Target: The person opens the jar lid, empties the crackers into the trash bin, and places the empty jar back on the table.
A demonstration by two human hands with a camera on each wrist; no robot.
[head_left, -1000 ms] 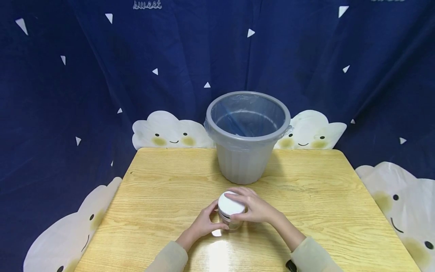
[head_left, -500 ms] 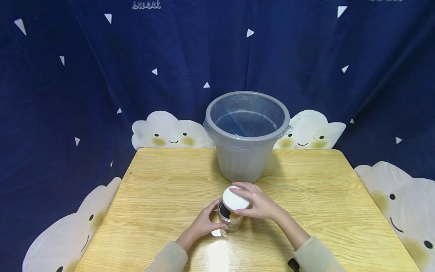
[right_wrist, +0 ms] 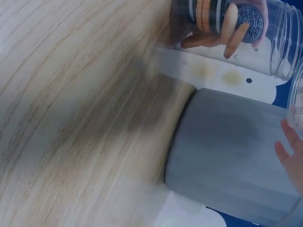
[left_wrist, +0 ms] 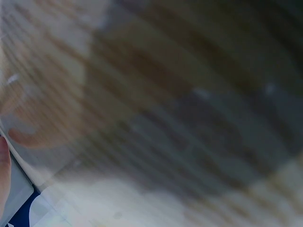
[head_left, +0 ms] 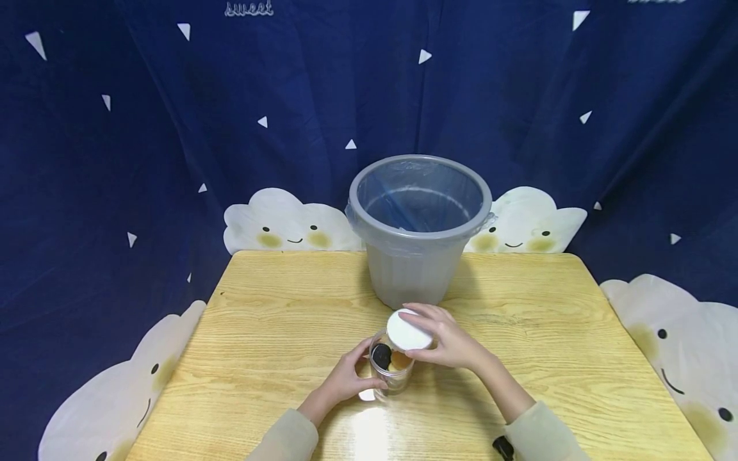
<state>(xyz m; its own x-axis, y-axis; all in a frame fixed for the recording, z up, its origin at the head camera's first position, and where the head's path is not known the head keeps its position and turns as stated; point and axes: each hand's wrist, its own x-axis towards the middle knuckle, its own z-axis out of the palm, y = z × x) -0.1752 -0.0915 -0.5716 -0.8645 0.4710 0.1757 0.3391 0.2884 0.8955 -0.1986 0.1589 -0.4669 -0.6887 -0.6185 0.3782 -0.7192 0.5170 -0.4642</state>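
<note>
A clear plastic jar [head_left: 391,368] with dark and tan sandwich cookies [head_left: 387,357] inside stands on the wooden table [head_left: 265,333]. My left hand [head_left: 346,379] grips the jar's side from the left. My right hand [head_left: 446,339] holds the white round lid [head_left: 408,333] just above and to the right of the jar's open mouth. In the right wrist view the jar [right_wrist: 236,28] shows stacked cookies [right_wrist: 222,16], and the lid's clear rim [right_wrist: 296,101] sits at the right edge by my fingers. The left wrist view is a blur of wood grain.
A grey bucket [head_left: 419,234] lined with a clear bag stands upright behind the jar, near the table's far edge; it fills the lower right as the bucket [right_wrist: 232,156] in the right wrist view. A dark blue curtain with cloud prints hangs behind the table.
My right hand has lifted the white lid off the jar and carried it up and to the right, uncovering the cookies. My left hand has kept still on the jar.
</note>
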